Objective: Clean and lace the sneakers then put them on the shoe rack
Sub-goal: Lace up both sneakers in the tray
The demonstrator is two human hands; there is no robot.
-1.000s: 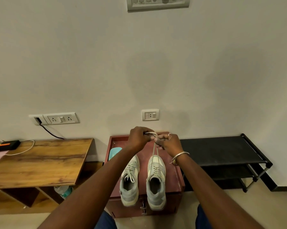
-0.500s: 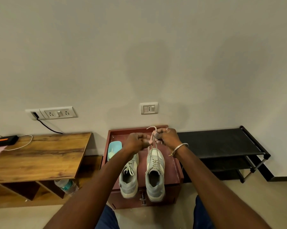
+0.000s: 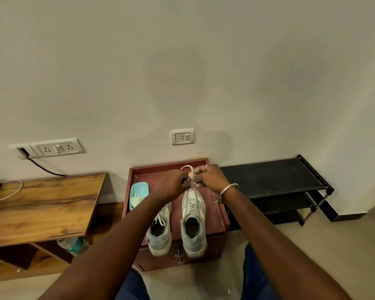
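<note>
Two grey-and-white sneakers stand side by side on a red-brown cabinet top [image 3: 212, 204], toes toward the wall. The left sneaker [image 3: 159, 232] has its laces tied loosely. Above the toe of the right sneaker [image 3: 193, 224], my left hand [image 3: 171, 184] and my right hand [image 3: 210, 177] meet, both closed on its white lace [image 3: 193, 191]. The lace runs taut from the shoe up into my fists, and a loop sticks out above them. A black shoe rack [image 3: 273, 180] with several shelves stands to the right of the cabinet.
A light-blue tray [image 3: 139, 194] with pale items sits at the cabinet's left. A wooden desk [image 3: 41, 206] stands further left, a plastic bottle [image 3: 73, 245] under it. Wall sockets [image 3: 52, 148] and a switch [image 3: 182, 137] are on the wall.
Both hands have come down closer to the right sneaker's toe while working the lace, and a loop now stands above the fists. The view tilted downward.
</note>
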